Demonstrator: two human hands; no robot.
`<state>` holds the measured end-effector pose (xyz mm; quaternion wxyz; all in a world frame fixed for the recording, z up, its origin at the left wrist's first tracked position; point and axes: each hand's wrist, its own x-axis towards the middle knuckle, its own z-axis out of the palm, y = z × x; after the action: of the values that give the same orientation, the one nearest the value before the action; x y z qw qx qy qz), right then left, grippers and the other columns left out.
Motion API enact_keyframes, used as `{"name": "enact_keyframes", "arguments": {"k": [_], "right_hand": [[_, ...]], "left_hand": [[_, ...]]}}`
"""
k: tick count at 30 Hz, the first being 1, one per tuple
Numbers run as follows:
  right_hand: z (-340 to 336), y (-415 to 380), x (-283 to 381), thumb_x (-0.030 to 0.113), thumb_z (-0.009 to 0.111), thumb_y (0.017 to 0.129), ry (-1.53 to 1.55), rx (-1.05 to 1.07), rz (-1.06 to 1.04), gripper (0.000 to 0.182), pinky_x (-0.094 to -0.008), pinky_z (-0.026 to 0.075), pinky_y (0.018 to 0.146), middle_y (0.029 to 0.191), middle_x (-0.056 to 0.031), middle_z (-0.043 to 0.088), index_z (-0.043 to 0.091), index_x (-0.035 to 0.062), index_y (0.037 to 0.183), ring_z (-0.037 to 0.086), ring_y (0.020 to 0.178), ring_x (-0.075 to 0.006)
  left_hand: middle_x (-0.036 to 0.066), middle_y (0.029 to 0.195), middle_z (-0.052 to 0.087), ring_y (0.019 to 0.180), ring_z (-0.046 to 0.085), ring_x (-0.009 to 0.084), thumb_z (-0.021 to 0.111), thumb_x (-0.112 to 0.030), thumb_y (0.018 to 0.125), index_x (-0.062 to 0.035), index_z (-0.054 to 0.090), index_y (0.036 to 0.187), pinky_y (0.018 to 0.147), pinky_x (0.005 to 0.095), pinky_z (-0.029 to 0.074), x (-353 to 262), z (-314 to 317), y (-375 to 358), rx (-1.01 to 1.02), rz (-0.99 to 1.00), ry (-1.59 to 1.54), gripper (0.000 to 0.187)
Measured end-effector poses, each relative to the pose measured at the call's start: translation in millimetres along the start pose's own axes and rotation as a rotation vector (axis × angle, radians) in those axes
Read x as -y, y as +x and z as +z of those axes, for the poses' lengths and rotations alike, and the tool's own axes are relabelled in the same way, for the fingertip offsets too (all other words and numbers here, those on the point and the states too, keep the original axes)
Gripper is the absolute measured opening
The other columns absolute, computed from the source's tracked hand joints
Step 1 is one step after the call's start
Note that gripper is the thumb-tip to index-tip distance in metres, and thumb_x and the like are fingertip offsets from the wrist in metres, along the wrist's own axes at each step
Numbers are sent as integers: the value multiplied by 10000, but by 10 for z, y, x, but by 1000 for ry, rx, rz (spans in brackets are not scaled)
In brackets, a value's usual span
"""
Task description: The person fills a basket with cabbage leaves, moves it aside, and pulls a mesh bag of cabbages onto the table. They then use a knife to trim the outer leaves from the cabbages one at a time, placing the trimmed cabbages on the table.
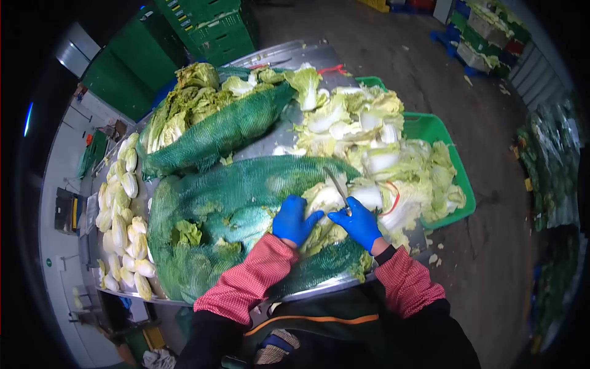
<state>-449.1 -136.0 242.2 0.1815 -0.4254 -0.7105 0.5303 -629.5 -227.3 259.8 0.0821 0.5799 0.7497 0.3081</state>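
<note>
My right hand [359, 225], in a blue glove, is closed around a knife [337, 185], its blade pointing up and away to the left. My left hand [295, 222], also gloved in blue, rests against a Chinese cabbage [322, 200]; its thumb reaches toward the right hand, and how firmly it grips is partly hidden. Under and beside both hands lies a large green mesh sack [227, 184], with cabbage leaves showing through its opening. Loose pale leaves and a cut white piece [369, 197] lie just right of the knife.
Trimmed leaves [350, 123] are heaped at the right, partly over a green crate [458, 184]. Another mesh sack [227, 132] with cabbages lies farther back. Several trimmed cabbages [120, 209] line the table's left side. Stacked green crates [215, 31] stand behind the metal table [264, 144].
</note>
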Motion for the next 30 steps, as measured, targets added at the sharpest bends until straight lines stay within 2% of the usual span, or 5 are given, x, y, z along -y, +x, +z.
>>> {"name": "enact_keyframes", "arguments": {"k": [12,15,20,25,30], "right_hand": [[-73,378,-134,429,688,815,41,30,-29,553,-343,471,796,1042,-90,611,512,64,1192,587,878,-210],[-39,390,-185,454,690,807,64,31,-39,561,-335,479,777,1044,-92,611,510,64,1168,591,865,-205],[-62,341,-95,475,670,818,212,110,138,577,-328,498,665,1017,-89,608,494,59,1177,591,829,-189],[-120,435,-177,497,660,816,234,188,211,562,-290,484,526,952,-69,595,491,92,1167,584,783,-153],[36,301,-239,393,704,802,326,98,187,433,-281,451,453,807,5,521,470,96,1014,509,640,-102]], "left_hand": [[83,811,599,693,584,161,773,-193,763,-44,485,882,604,296,503,307,-429,100,-120,-647,-749,345],[133,961,608,905,600,240,788,-252,733,-27,531,1193,770,351,490,889,-630,59,-207,-163,281,572],[211,1303,494,1168,522,300,765,-413,748,-48,403,1395,977,368,414,85,-128,-8,253,-427,-442,826],[294,1328,445,1223,465,403,691,-595,719,22,255,1433,1037,412,365,215,365,36,366,-248,-214,1039],[142,1304,530,1158,542,224,614,-255,882,-10,386,1392,989,326,423,526,166,179,562,-485,-946,610]]}}
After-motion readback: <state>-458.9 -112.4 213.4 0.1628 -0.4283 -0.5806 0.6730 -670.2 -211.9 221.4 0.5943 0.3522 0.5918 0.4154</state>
